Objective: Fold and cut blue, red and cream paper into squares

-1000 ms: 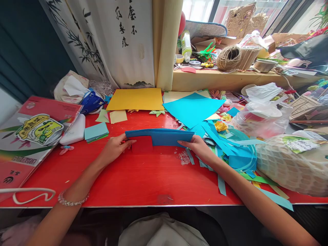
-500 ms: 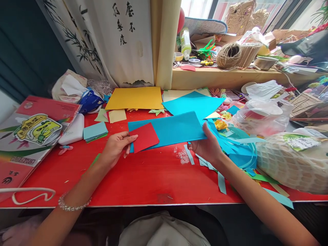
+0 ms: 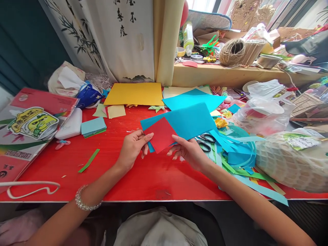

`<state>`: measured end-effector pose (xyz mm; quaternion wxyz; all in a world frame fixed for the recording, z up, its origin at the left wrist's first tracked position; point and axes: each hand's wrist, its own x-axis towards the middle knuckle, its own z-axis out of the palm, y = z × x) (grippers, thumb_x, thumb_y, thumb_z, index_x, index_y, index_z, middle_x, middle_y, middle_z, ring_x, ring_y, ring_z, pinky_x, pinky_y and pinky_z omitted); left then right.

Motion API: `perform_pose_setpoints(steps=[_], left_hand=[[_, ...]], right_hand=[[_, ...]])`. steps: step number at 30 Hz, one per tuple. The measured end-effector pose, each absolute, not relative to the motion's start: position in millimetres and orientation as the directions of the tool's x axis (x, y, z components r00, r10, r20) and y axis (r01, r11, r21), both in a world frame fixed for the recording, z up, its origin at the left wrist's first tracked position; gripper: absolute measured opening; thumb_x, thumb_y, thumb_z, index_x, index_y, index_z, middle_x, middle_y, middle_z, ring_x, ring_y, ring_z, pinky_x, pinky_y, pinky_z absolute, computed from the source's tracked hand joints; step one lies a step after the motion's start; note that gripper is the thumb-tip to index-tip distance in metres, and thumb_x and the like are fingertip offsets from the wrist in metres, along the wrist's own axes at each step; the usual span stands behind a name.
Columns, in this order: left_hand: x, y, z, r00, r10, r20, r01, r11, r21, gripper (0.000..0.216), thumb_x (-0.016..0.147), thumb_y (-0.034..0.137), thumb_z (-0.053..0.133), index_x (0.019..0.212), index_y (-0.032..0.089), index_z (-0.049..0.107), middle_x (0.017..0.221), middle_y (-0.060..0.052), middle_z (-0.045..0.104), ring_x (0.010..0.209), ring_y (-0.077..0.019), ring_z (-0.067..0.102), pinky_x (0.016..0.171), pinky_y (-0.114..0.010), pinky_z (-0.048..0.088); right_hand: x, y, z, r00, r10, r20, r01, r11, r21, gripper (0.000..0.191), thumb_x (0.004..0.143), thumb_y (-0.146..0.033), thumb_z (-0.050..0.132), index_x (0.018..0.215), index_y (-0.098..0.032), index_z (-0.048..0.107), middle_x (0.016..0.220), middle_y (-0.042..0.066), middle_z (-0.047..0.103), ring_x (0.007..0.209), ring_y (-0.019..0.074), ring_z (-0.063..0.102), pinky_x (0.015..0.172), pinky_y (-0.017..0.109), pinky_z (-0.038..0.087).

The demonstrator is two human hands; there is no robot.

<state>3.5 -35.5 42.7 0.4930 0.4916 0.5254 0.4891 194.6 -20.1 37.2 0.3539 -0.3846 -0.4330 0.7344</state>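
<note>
My left hand [image 3: 133,147] and my right hand [image 3: 186,150] together hold a small red paper square [image 3: 161,134] lying on top of a larger blue sheet [image 3: 189,120], lifted a little above the red table [image 3: 143,174]. The left thumb and fingers pinch the papers' left edge. The right hand's fingers grip the lower right edge of the red square. Black-handled scissors [image 3: 205,141] lie just right of my right hand, among blue paper strips [image 3: 235,150].
A yellow sheet [image 3: 134,94] and a second blue sheet [image 3: 194,99] lie at the back. A red paper pack [image 3: 30,126], a white box [image 3: 69,124] and a stack of pale squares [image 3: 93,126] sit left. A green strip [image 3: 88,160] lies near the left arm. Plastic bags [image 3: 266,109] crowd the right.
The blue sheet was unfolded from a narrow band and lifted. Both hands shifted right and toward each other, and my right hand moved from the sheet's right end to the red square.
</note>
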Motion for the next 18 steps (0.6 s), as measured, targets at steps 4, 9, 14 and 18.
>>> perform_pose_setpoints(steps=[4, 9, 14, 18], left_hand=[[4.4, -35.4, 42.3, 0.003, 0.999, -0.046, 0.034, 0.046, 0.998, 0.02, 0.077, 0.033, 0.062, 0.065, 0.019, 0.052, 0.038, 0.005, 0.047, 0.033, -0.0094, 0.043, 0.03, -0.021, 0.033], [5.8, -34.7, 42.3, 0.02, 0.996, -0.088, 0.025, 0.088, 0.996, 0.02, 0.077, 0.033, 0.061, 0.066, 0.018, 0.053, 0.039, 0.005, 0.048, 0.034, -0.0106, 0.047, 0.031, -0.021, 0.036], [5.9, -34.4, 41.6, -0.007, 0.996, -0.095, 0.023, 0.095, 0.995, 0.028, 0.077, 0.035, 0.061, 0.059, 0.019, 0.047, 0.038, 0.005, 0.047, 0.032, -0.01, 0.046, 0.03, -0.021, 0.035], [5.4, -34.7, 41.9, 0.014, 0.996, -0.093, 0.006, 0.093, 0.996, 0.031, 0.078, 0.038, 0.06, 0.059, 0.018, 0.048, 0.043, 0.004, 0.05, 0.034, -0.0102, 0.049, 0.03, -0.021, 0.037]], right_hand=[[192.1, -22.3, 33.3, -0.36, 0.879, -0.311, -0.192, -0.397, -0.898, 0.03, 0.071, -0.041, 0.069, 0.073, -0.011, 0.069, 0.067, 0.009, 0.07, 0.052, 0.0142, 0.063, 0.047, 0.021, 0.042], [192.4, -25.2, 28.0, -0.305, 0.902, -0.306, -0.18, -0.37, -0.911, 0.029, 0.069, -0.04, 0.07, 0.071, -0.012, 0.073, 0.071, 0.01, 0.072, 0.064, 0.0168, 0.067, 0.052, 0.022, 0.042], [189.2, -29.5, 25.6, -0.28, 0.913, -0.297, -0.174, -0.352, -0.919, 0.025, 0.07, -0.039, 0.07, 0.078, -0.016, 0.075, 0.068, 0.006, 0.072, 0.068, 0.0173, 0.068, 0.071, 0.026, 0.047], [186.9, -31.2, 24.7, -0.253, 0.922, -0.293, -0.162, -0.338, -0.927, 0.026, 0.07, -0.041, 0.069, 0.076, -0.017, 0.075, 0.067, 0.005, 0.071, 0.069, 0.0185, 0.067, 0.069, 0.027, 0.047]])
